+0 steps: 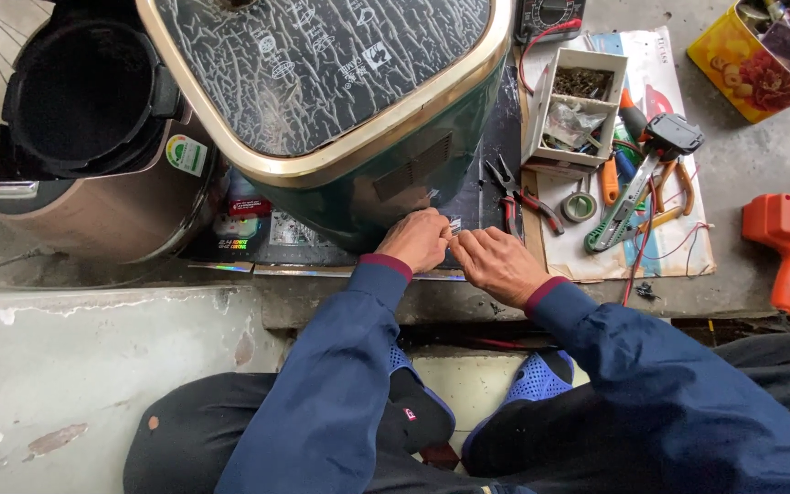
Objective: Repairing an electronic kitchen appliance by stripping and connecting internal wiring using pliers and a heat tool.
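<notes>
The left hand (416, 240) and right hand (496, 265) are pinching narrowly at the base of a dark green, gold-rimmed appliance (395, 174) with a cracked black top; what they grip is too small to tell.

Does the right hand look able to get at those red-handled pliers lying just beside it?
Probably yes. The right hand rests at the base of the green appliance, and the red-handled pliers lie in the open just above and beside it, with nothing lying between them. The hand looks busy pinching something small, though.
</notes>
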